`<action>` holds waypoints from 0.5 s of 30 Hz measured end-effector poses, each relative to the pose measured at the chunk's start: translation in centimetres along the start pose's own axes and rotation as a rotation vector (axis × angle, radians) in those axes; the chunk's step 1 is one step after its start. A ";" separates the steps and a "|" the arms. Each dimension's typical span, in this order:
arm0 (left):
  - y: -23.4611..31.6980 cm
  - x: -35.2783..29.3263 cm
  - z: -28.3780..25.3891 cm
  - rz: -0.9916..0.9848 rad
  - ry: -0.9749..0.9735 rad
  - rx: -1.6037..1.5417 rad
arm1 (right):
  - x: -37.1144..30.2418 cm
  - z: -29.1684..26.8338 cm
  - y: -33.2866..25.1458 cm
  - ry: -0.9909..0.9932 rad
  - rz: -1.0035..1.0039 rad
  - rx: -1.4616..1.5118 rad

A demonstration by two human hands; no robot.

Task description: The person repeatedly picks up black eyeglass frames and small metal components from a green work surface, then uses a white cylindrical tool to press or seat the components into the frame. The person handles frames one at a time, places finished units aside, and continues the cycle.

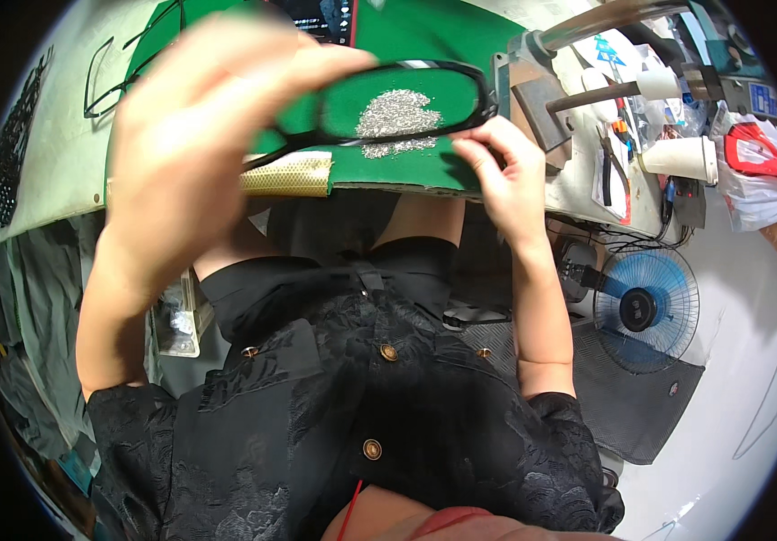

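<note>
A pair of black-rimmed eyeglasses (486, 108) is held up above the near part of the green mat (447, 171). My left hand (181, 135), smeared by motion, is closed on the left side of the eyeglasses and hides that part of them. Thumb and fingers of my right hand (505, 171) pinch the lower right corner of the rim, by the hinge. Below the eyeglasses, partly seen through the rim, a pile of tiny silver screw-like parts (393, 150) lies on the mat. A gold mesh-patterned strip (294, 176) lies along the table edge beside my left hand.
More black eyeglass frames (100, 113) lie at the far left, by a heap of thin black pieces (14, 153). A lit screen (339, 20) is at the back. On the right stand a metal bench tool (542, 108), a white cup (681, 160), a plastic bag (758, 185) and a fan (643, 308).
</note>
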State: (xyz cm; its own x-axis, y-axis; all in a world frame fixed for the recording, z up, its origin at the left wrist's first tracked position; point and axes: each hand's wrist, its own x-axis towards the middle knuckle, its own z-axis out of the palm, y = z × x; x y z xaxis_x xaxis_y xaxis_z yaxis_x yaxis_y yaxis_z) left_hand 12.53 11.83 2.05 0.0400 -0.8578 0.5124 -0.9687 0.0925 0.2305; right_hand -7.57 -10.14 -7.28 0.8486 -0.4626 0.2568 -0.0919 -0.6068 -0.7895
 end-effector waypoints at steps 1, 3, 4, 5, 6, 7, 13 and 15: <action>-1.3 -1.2 -0.3 0.008 0.116 0.157 | -0.6 0.2 0.2 -0.015 -0.028 -0.079; -3.4 -3.4 -0.4 -0.109 0.391 0.243 | -1.1 0.5 0.4 -0.043 -0.032 -0.163; -4.0 -5.0 -0.6 -0.219 0.561 0.166 | -0.8 0.6 0.3 -0.063 -0.060 -0.182; -4.5 -5.6 -0.1 -0.364 0.693 -0.085 | -0.7 0.7 0.6 -0.074 -0.080 -0.208; -4.9 -6.2 0.4 -0.477 0.865 -0.350 | -0.7 0.8 0.9 -0.075 -0.088 -0.214; -5.5 -8.1 -0.9 -0.525 0.865 -0.620 | 0.0 1.1 0.6 -0.096 -0.119 -0.197; -3.9 -9.1 -0.9 -0.597 0.497 -1.933 | 0.4 1.2 1.2 -0.141 -0.115 -0.266; -2.0 -8.5 -1.1 -0.573 0.391 -1.906 | 0.4 1.4 1.3 -0.147 -0.163 -0.316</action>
State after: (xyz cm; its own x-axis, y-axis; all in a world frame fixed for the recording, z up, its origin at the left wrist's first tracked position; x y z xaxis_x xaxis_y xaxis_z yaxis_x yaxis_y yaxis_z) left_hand 14.37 19.49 -1.88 0.4802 -0.8669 0.1335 0.6016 0.4363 0.6691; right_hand -6.66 -10.20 -8.96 0.9289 -0.2598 0.2638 -0.0861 -0.8446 -0.5284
